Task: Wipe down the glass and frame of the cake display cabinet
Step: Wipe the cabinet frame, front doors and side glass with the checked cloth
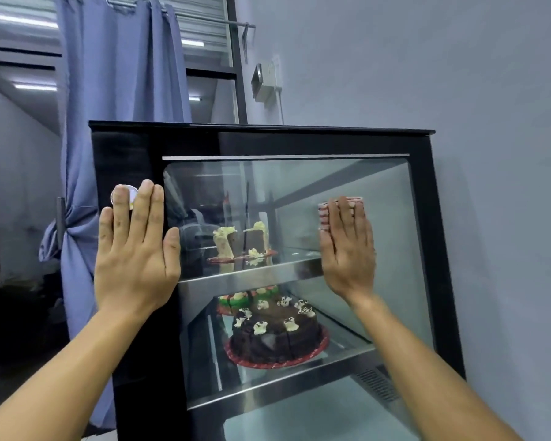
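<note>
The cake display cabinet has a black frame (pixel 423 186) and a large glass pane (pixel 299 192). My left hand (pixel 134 246) lies flat with straight fingers on the left part of the frame, its thumb over the glass edge and its fingertips partly covering a round white sticker (pixel 126 190). My right hand (pixel 347 246) presses a red-and-white striped cloth (pixel 323 214) flat against the right side of the glass. Most of the cloth is hidden under the fingers.
Inside the cabinet, cake slices (pixel 240 241) stand on the upper shelf and a chocolate cake (pixel 275 332) on the lower one. A blue curtain (pixel 115 90) hangs behind on the left. A grey wall (pixel 458 74) with a small box (pixel 264 81) stands behind on the right.
</note>
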The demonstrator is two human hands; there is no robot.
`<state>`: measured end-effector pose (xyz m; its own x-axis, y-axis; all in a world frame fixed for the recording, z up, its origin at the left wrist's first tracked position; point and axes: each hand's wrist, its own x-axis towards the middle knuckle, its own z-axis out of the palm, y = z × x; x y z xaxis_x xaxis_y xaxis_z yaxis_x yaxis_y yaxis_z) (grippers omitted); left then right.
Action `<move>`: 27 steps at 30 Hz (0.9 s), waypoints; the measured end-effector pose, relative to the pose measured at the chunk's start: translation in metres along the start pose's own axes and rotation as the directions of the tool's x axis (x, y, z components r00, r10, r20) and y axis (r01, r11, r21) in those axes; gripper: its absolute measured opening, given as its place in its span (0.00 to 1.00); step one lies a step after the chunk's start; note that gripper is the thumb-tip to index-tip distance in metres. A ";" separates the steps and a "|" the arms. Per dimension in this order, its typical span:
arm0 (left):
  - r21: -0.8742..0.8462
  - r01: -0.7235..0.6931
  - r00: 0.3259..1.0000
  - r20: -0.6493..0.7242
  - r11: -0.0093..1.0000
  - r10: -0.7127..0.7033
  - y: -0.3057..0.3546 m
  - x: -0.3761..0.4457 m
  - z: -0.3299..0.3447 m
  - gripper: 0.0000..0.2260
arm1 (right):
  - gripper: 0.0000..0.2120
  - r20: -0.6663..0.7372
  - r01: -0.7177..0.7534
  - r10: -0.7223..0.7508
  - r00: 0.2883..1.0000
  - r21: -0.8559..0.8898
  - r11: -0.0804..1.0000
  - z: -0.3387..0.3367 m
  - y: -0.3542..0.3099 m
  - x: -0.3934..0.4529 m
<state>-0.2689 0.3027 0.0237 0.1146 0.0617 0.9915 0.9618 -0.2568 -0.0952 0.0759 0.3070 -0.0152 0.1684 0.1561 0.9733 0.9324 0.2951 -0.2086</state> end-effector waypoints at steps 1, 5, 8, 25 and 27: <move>0.005 -0.002 1.000 -0.001 1.000 0.002 0.000 -0.001 0.000 0.29 | 0.30 -0.011 0.025 -0.026 1.000 -0.019 0.999 -0.004 0.018 0.006; 0.018 -0.005 1.000 -0.011 1.000 0.005 -0.001 0.001 0.004 0.29 | 0.28 -0.194 -0.689 0.695 0.692 0.110 0.716 -0.025 0.098 0.005; 0.036 -0.009 1.000 -0.014 0.999 0.010 -0.001 0.001 0.004 0.29 | 0.29 -0.189 -0.848 0.859 0.476 0.159 0.505 -0.019 0.063 -0.008; 0.116 -0.606 0.779 0.287 0.787 0.557 -0.083 0.076 -0.047 0.28 | 0.31 -0.033 0.184 -0.185 0.982 -0.024 0.983 0.047 -0.175 -0.008; 0.088 -0.584 0.790 0.291 0.807 0.540 -0.082 0.074 -0.046 0.28 | 0.31 -0.004 0.333 -0.333 0.943 -0.006 0.943 0.063 -0.203 -0.057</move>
<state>-0.3509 0.2840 0.1088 0.6824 0.1905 0.7057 0.7308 -0.1587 -0.6639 -0.1432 0.2978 -0.0348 -0.1505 0.0450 0.9876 0.9371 0.3247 0.1281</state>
